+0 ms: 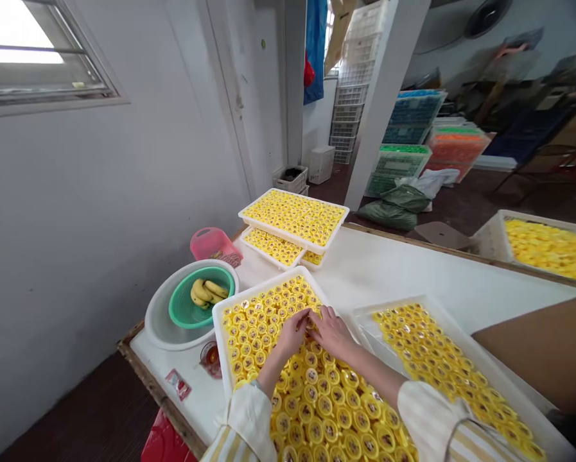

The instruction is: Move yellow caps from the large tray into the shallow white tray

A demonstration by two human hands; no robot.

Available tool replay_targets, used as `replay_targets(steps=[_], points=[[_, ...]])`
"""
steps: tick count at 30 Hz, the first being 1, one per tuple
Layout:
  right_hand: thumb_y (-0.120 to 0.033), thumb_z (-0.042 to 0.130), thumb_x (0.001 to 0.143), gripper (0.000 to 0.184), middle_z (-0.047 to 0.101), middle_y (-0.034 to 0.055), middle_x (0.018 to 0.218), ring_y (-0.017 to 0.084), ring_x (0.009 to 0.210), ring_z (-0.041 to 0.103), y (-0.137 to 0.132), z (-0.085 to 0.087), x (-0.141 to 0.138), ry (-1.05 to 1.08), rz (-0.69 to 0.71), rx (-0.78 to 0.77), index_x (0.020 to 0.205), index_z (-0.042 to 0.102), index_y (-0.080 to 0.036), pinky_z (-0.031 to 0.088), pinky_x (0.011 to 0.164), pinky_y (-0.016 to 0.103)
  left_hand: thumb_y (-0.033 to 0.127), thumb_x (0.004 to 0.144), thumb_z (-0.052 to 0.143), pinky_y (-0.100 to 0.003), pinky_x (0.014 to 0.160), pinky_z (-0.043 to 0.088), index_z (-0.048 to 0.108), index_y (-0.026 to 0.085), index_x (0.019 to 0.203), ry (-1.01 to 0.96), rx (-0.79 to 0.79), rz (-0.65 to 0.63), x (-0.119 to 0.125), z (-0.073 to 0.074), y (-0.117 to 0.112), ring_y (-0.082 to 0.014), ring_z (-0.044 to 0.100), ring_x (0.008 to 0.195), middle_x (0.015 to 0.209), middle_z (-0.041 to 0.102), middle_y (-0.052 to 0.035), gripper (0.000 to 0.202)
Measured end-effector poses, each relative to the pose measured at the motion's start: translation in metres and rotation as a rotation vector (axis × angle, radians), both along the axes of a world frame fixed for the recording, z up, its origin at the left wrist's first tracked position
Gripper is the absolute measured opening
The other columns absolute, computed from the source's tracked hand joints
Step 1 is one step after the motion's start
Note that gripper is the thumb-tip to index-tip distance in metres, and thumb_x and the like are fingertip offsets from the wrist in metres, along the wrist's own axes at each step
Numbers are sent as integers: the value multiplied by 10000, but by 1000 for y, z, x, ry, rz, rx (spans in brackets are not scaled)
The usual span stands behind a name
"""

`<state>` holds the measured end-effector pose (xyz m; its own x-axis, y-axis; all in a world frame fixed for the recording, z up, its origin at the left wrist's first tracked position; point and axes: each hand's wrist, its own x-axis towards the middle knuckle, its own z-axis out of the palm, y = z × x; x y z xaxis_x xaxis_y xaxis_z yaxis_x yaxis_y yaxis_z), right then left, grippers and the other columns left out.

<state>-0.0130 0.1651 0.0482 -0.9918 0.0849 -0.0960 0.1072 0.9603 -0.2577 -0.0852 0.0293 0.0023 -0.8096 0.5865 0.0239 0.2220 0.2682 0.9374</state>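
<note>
White table (403, 269), grey wall (99, 212); left hand (291, 333), right hand (333, 333) on caps (316, 404) (grips unclear)

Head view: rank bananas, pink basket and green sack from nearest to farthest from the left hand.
1. Bananas, in the green bowl left of the left hand.
2. Pink basket, behind that bowl.
3. Green sack, floor beyond the table.

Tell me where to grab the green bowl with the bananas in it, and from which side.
Probably best to take the green bowl by its rim, coming down from above on the wall side. It sits nested in the white basin, so its wall is sunk and only the rim stands clear. The bananas lie toward the other side, leaving that stretch of rim bare.
</note>
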Motion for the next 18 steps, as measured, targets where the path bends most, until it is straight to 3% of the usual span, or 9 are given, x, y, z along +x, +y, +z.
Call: replay_targets(steps=[4,10,13,18], points=[[-348,644,873,503,539,98,1239,275,1147,518,9,9,2,-57,-4,-126,1324,479,-199,480,909,462,65,849,471,-449,1043,472,606,207,1264,13,-3,-17,4,-3,-4,-231,594,1209,1290,651,-82,459],[-349,573,943,264,630,68,1136,190,970,627,43,13,-10,-121,-99,-303,1134,604,-171,536,844,403,79,891,423,-464,1087,427,584,220,1271,69,-11,-60,18,0,-5,-229,549,1265,1350,602,-93,436],[-359,567,948,248,650,55,1064,163,882,640,50,11,-12,-125,-154,-347,1096,617,-167,552,784,364,88,902,410,-434,1087,431,552,239,1292,108,-18,-83,29,1,-6,-218,503,1309,1415,538,-87,442],[-365,556,953,277,656,46,1023,162,853,645,50,15,-5,-46,-171,-382,1134,598,-159,546,789,374,147,921,429,-462,1049,455,555,217,1264,202,-65,-85,27,7,-5,-238,555,1232,1292,604,-114,371]])
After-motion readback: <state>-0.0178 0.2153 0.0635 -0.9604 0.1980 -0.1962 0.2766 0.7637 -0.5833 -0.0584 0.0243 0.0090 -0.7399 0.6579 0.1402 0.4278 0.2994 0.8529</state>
